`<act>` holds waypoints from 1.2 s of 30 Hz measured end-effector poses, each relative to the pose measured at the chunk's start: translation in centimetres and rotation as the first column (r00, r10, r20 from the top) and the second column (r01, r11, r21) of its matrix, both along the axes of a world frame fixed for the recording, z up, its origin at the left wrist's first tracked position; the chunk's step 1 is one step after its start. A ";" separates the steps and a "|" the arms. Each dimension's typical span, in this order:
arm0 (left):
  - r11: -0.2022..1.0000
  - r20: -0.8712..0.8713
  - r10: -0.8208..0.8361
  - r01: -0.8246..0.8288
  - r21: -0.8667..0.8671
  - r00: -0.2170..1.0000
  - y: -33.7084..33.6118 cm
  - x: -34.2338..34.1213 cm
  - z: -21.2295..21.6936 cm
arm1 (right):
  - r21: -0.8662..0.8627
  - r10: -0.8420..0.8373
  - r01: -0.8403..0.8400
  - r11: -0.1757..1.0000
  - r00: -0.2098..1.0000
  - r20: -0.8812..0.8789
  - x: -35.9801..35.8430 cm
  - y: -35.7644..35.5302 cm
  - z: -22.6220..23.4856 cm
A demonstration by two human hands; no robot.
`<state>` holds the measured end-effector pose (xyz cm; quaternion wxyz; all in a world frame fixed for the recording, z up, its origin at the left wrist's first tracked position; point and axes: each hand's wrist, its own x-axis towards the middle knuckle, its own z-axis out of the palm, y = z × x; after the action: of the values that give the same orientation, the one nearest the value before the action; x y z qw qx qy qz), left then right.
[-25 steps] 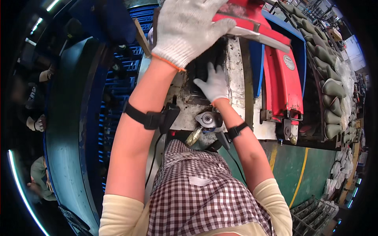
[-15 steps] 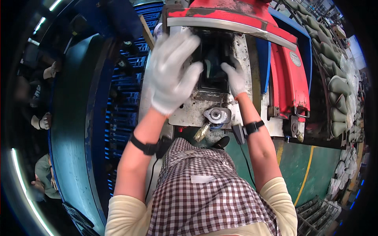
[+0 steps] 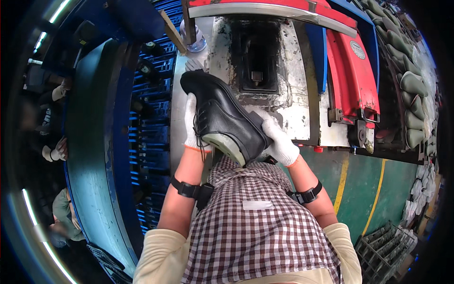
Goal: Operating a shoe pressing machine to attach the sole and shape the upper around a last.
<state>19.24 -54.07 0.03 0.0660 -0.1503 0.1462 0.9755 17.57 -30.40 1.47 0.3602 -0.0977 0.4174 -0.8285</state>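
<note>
A black lace-up leather shoe (image 3: pixel 220 111) is held between my two gloved hands, tilted in front of my apron with its toe toward the far left. A pale green shoe last (image 3: pixel 226 146) shows in its opening. My left hand (image 3: pixel 190 124), in a white knit glove, grips the laced side near the toe. At the sole and heel side, my right hand (image 3: pixel 281 141) is closed on the shoe, its fingers partly hidden. Beyond the shoe lies the dark rectangular well (image 3: pixel 258 59) of the machine, with a small metal block (image 3: pixel 257 76) inside.
Red machine covers (image 3: pixel 347 75) stand at the far side and right. Along the left runs a blue-framed conveyor belt (image 3: pixel 87 137), with people beyond it. A clear bottle (image 3: pixel 197 41) stands by the well. Several green shoe lasts (image 3: pixel 413 104) line a rack at right.
Both hands have come back from the machine's well toward my body and now hold the black shoe. My left hand was spread over the well, and the right reached beside it. The well is uncovered.
</note>
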 end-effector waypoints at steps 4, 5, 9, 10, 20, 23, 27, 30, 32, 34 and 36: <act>0.981 0.078 0.168 -0.159 -0.107 0.983 -0.8 1.7 -0.2 | 0.088 0.061 -0.076 0.993 0.985 0.164 0.7 -0.1 -0.7; 0.984 0.062 0.167 -0.162 -0.070 0.984 -1.3 2.1 -0.6 | 0.162 0.124 -0.142 0.976 0.985 0.117 0.7 -0.2 -0.7; 0.984 0.029 0.171 -0.169 -0.048 0.985 -2.1 2.9 -0.1 | 0.227 0.145 -0.163 0.960 0.985 0.095 1.3 -1.3 -1.3; 0.982 0.028 0.179 -0.177 -0.063 0.984 -2.1 3.1 0.1 | 0.215 0.145 -0.167 0.962 0.983 0.112 1.4 -1.4 -1.5; 0.966 0.070 0.207 -0.192 -0.174 0.976 -2.9 4.6 1.8 | 0.215 0.123 -0.161 0.963 0.976 0.180 2.4 -3.3 -1.6; 0.820 0.161 0.385 -0.256 -0.512 0.909 -1.7 4.0 2.6 | -0.336 0.352 -0.141 0.931 0.591 0.726 2.9 -3.3 -2.2; 0.774 0.035 0.373 -0.290 -0.563 0.927 -3.9 4.6 0.3 | -0.836 0.772 -0.040 0.547 0.411 0.485 3.9 -4.0 -3.0; 0.727 0.035 0.325 -0.226 -0.648 0.945 -4.0 4.8 0.9 | -0.812 0.742 0.025 0.583 0.391 0.545 4.5 -3.7 -3.8; 0.692 0.044 0.319 -0.201 -0.694 0.947 -3.9 5.1 1.4 | -0.811 0.743 0.033 0.585 0.381 0.551 4.9 -3.6 -3.8; 0.656 0.055 0.310 -0.171 -0.735 0.949 -3.8 5.3 1.9 | -0.817 0.750 0.044 0.575 0.369 0.548 5.2 -3.5 -4.2; 0.596 0.014 0.312 -0.184 -0.782 0.950 -3.7 5.4 2.1 | -0.832 0.770 0.048 0.553 0.351 0.533 5.5 -3.5 -4.7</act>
<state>24.64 -57.72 2.15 -0.1304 -0.2555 0.5212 0.8038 23.04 -33.91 -3.24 0.6411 0.1043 -0.2406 -0.7213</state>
